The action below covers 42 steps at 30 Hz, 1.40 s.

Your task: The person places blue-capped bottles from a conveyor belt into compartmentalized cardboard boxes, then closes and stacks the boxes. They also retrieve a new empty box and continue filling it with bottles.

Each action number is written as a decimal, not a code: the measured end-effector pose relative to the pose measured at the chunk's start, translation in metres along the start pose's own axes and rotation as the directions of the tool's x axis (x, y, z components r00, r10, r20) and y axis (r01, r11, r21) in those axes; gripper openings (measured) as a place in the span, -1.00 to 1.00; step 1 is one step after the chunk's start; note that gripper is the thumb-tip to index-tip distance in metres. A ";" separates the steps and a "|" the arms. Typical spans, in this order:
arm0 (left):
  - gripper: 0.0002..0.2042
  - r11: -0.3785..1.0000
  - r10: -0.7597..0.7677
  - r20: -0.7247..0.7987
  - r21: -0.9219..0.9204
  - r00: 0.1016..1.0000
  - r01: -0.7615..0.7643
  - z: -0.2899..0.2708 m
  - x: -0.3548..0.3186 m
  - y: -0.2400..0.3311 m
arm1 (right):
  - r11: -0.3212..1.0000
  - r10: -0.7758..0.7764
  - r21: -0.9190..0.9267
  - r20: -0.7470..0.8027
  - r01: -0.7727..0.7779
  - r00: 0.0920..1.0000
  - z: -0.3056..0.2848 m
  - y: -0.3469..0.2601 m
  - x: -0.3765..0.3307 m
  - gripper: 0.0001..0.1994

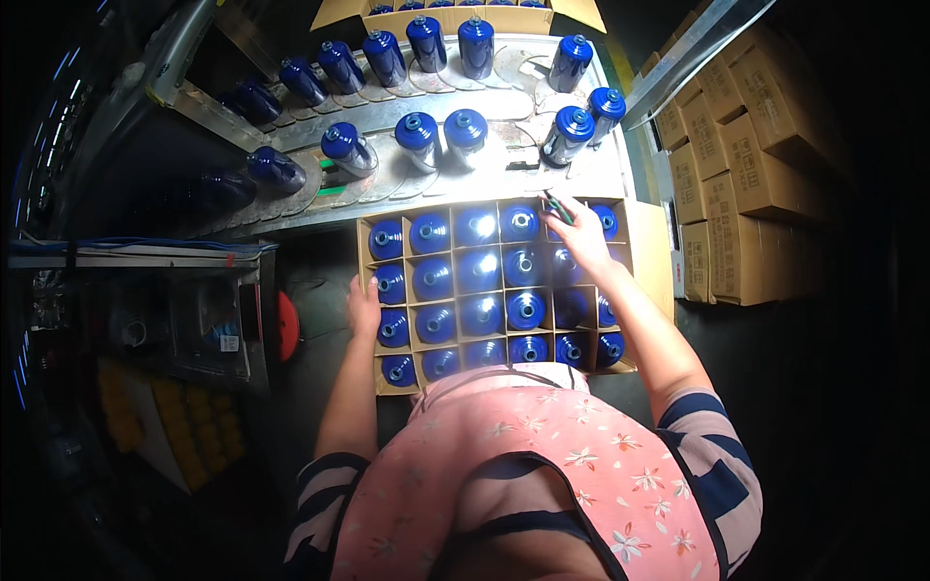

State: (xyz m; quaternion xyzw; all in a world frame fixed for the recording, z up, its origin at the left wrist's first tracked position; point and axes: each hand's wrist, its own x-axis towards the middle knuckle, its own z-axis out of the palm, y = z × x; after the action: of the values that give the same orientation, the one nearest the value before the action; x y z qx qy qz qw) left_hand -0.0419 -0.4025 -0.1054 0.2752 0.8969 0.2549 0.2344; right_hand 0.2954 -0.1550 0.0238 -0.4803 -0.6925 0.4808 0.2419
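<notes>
An open cardboard carton (370, 380) with crossed dividers stands against my apron, its cells filled with dark blue glass bottles (432, 277), necks up. At the carton's left wall, my left hand (363, 308) grips the edge; its fingers are partly hidden. My right hand (578, 235) is over the far right cells, closed around a slim dark green pen-like tool (560, 208) that points up and left. That hand and forearm cover some of the bottles on the right side.
Beyond the carton, a conveyor (504, 102) carries two rows of upright blue bottles (417, 134). Another open carton (334, 12) stands behind it. Stacked closed cartons (727, 213) are at the right, past a metal post (697, 58). A shelf unit (208, 310) and a red round object (288, 325) are at left.
</notes>
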 end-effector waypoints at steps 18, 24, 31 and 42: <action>-0.60 0.996 0.084 -0.071 0.008 0.994 -0.084 -0.003 0.042 -0.008 | 0.960 -0.124 -0.258 -0.030 0.113 0.992 0.114 -0.047 0.229 -0.65; -0.60 0.999 0.041 -0.035 -0.021 0.999 -0.042 0.008 0.035 -0.008 | 0.927 -0.177 -0.344 -0.048 0.150 0.983 0.106 -0.044 0.225 -0.63; -0.56 1.000 -0.020 -0.001 -0.004 1.000 0.020 -0.004 0.026 -0.011 | 0.996 0.030 -0.091 0.086 -0.022 0.996 0.047 -0.016 0.142 -0.66; -0.50 0.994 -0.108 0.102 -0.012 0.989 0.110 -0.014 0.005 0.000 | 0.981 -0.023 -0.186 -0.399 -0.057 0.916 -0.083 0.116 0.010 -0.59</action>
State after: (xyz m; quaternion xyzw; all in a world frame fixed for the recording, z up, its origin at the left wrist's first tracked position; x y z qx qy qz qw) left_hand -0.0535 -0.4035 -0.0964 0.2361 0.8952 0.2354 0.2957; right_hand 0.4079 -0.1015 -0.0469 -0.5956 -0.6677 0.3051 0.3261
